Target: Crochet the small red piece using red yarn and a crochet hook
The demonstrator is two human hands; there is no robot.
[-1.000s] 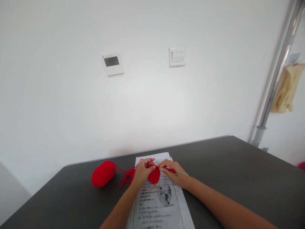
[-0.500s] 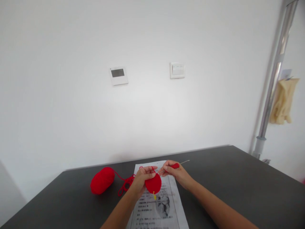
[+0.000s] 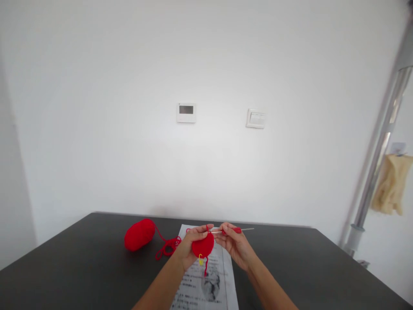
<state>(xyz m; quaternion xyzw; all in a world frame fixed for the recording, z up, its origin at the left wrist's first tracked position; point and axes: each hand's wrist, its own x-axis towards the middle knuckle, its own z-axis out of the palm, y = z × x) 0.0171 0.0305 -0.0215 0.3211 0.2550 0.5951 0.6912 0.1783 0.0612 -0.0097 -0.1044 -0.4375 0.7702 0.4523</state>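
My left hand (image 3: 189, 249) is closed on a small round red crochet piece (image 3: 203, 246), held just above the dark table (image 3: 80, 267). A yellow stitch marker (image 3: 200, 259) and a short red yarn tail hang from its lower edge. My right hand (image 3: 235, 244) pinches a crochet hook (image 3: 237, 230) with a red grip; its metal end points right, and its tip meets the top of the piece. A red yarn ball (image 3: 140, 234) lies to the left, with loose strand loops (image 3: 166, 249) trailing toward my left hand.
A printed instruction sheet (image 3: 206, 286) lies on the table under my hands. The white wall behind carries a small display panel (image 3: 186, 112) and a light switch (image 3: 256, 118). A metal pole (image 3: 376, 168) with a cream cloth (image 3: 391, 184) hanging by it stands at the right.
The view has swung left and tilted. Both hands lifted the crochet piece off the paper. The hook has turned from pointing down-right to lying level at the piece's top edge.
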